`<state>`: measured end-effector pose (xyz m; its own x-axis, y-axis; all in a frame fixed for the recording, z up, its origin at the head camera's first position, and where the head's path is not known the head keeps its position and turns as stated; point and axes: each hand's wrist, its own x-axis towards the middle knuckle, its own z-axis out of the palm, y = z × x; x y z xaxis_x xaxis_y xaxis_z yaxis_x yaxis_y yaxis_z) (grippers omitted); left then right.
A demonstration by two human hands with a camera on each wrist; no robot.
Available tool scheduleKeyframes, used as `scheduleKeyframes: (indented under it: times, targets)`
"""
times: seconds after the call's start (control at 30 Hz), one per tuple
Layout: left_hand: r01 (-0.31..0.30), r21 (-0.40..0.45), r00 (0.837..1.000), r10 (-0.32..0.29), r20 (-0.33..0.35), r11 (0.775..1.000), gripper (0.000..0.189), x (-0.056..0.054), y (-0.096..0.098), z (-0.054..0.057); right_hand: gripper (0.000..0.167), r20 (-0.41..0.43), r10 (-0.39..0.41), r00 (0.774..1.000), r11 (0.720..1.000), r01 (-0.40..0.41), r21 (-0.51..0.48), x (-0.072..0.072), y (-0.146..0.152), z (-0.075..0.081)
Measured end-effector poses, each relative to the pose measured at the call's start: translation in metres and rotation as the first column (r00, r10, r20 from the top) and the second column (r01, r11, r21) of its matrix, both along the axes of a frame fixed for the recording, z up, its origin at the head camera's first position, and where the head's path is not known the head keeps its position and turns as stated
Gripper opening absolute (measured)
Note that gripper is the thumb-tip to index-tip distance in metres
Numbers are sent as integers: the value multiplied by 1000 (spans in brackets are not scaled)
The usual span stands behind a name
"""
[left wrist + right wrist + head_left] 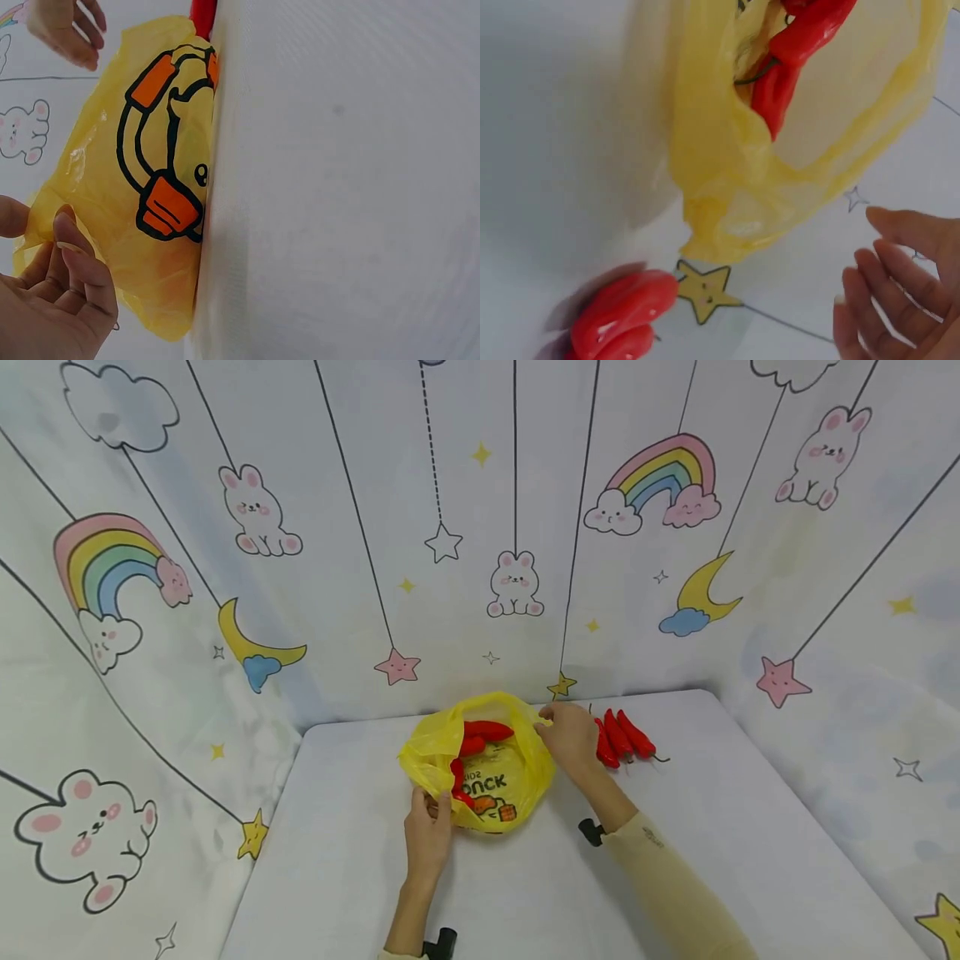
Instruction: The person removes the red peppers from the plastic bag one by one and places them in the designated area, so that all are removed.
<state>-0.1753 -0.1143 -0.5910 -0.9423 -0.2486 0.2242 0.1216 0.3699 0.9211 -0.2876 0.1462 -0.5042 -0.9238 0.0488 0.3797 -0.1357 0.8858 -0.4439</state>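
Observation:
A yellow plastic bag [431, 752] with a printed duck picture lies on the table, its mouth held wide. Inside it are several red chili peppers [487, 729]. My left hand [430, 839] pinches the near left edge of the bag between thumb and fingers, as the left wrist view also shows. Beside the bag's right rim is my right hand [573, 739]. In the right wrist view this hand [900, 285] has loosely bent fingers, apart from the bag and holding nothing. More red chili peppers [618, 735] lie in a row just right of it, partly hidden behind the hand.
The white table [337, 860] meets a patterned cloth backdrop [450, 610] close behind the bag. More of this cloth rises along the left and right sides. A black camera mount [591, 832] sits at the right wrist, another [441, 943] at the left.

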Motion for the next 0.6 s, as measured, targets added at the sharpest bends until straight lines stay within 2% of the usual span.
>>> scheduleKeyframes:
  times: [0.13, 0.23, 0.4, 0.6]
  targets:
    - [1, 2, 1000, -1, 3, 1000, 18, 0, 1, 1, 23, -17, 138, 990, 990, -137, 18, -3, -14, 3]
    - [1, 6, 1000, -1, 5, 1000, 18, 1, 1, 1, 25, 1, 202, 979, 978, -202, 61, -7, -24, 0]
    - [0, 0, 1000, 0, -1, 1000, 20, 2, 1, 1, 32, 116, 253, 961, 957, -266, 117, -12, -38, -2]
    - [2, 4, 1000, -2, -2, 1000, 19, 2, 2, 1, 37, 225, 337, 914, 924, -367, 106, -22, -52, -5]
